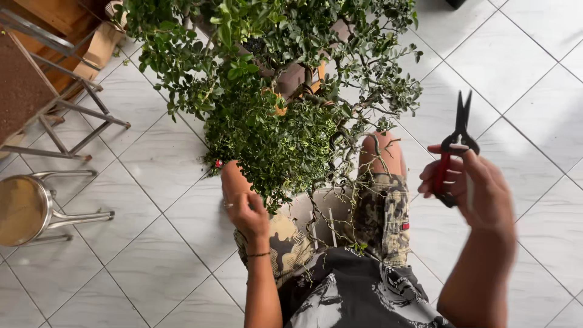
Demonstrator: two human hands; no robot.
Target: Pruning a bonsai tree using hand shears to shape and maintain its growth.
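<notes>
A bushy potted plant (273, 91) with small green leaves and twisted branches stands on the tiled floor in front of me, between my knees. My left hand (243, 203) reaches up into the lower left foliage, fingers apart, touching leaves and holding nothing that I can see. My right hand (470, 185) is raised to the right of the plant, closed around the red handles of black pruning shears (458, 136). The shears' blades point upward and are slightly apart, clear of the branches. The pot itself is mostly hidden by leaves.
A round metal stool (30, 206) stands at the left edge. Behind it is a metal-legged frame (73, 109) beside wooden furniture. White floor tiles (516, 61) stretch to the right. My knees in camouflage shorts (382, 206) flank the plant.
</notes>
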